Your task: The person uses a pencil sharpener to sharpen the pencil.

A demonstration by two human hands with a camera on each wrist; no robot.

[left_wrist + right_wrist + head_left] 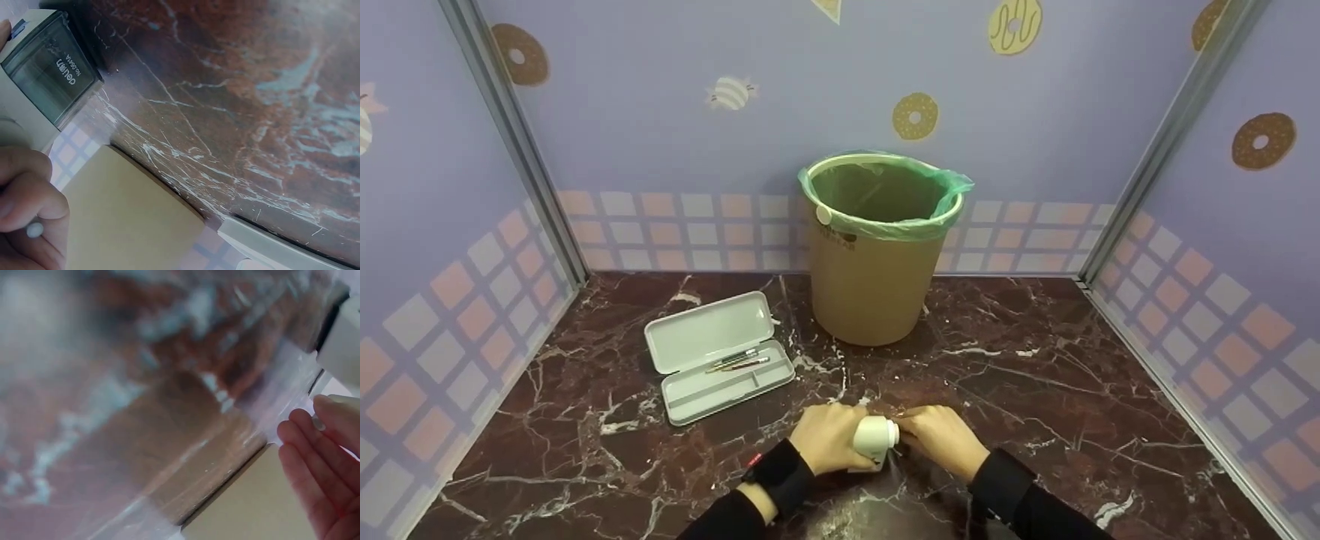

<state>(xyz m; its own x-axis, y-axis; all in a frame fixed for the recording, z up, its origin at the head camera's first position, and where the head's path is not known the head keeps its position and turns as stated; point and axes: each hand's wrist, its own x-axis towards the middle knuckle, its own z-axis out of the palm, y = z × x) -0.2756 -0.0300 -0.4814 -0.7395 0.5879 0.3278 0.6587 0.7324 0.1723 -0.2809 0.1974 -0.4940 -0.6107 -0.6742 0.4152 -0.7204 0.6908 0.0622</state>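
Observation:
My left hand point(829, 439) grips a cream desktop pencil sharpener point(872, 437) low over the dark marbled table. Its clear shavings drawer point(53, 70), lettered "deli", shows in the left wrist view. Close to the sharpener's right side, my right hand point(945, 435) pinches a thin pencil between thumb and fingers. Only the pale end of that pencil point(319, 423) shows in the right wrist view; the rest is hidden by the hand. Whether its other end sits inside the sharpener, I cannot tell.
An open white pencil case point(709, 337) lies on the left, with several pencils point(739, 361) in its tray. Behind the hands stands a tan bin point(874, 292) lined with a green bag point(952, 184). Patterned panels point(660, 135) enclose the table at the back and sides.

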